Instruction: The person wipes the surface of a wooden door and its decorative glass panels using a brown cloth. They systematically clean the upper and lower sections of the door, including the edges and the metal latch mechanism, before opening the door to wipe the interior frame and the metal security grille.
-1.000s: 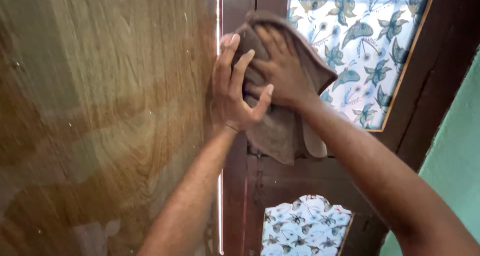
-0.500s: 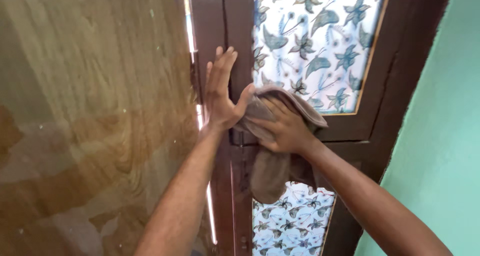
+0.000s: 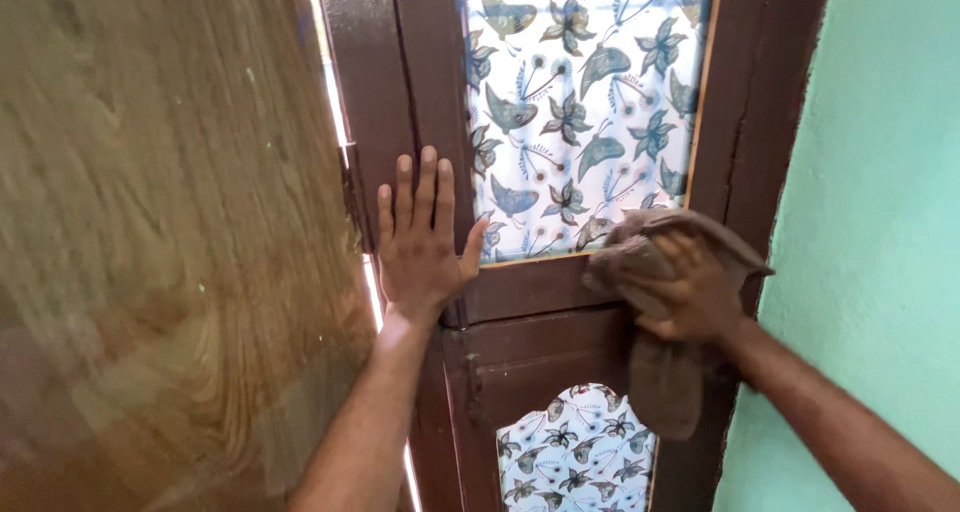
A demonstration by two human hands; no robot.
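Note:
My left hand [image 3: 420, 242] lies flat, fingers apart, against the dark brown wooden window frame [image 3: 375, 92], on its upright bar. My right hand [image 3: 690, 287] grips a brown cloth [image 3: 662, 372] and presses it against the frame's horizontal crossbar [image 3: 530, 287] near the right upright. The cloth hangs down below my hand. Above the crossbar is a pane covered in white fabric with a blue leaf and flower pattern [image 3: 580, 102]; a smaller pane of the same pattern [image 3: 575, 452] shows below.
A light brown wood-grain door panel [image 3: 170, 242] fills the left side, with a thin bright gap [image 3: 330, 82] between it and the frame. A pale green wall [image 3: 880, 192] stands on the right.
My right hand has slid the cloth down and to the right along the frame. My left hand has let go of the cloth and flattened against the upright bar. The view has shifted.

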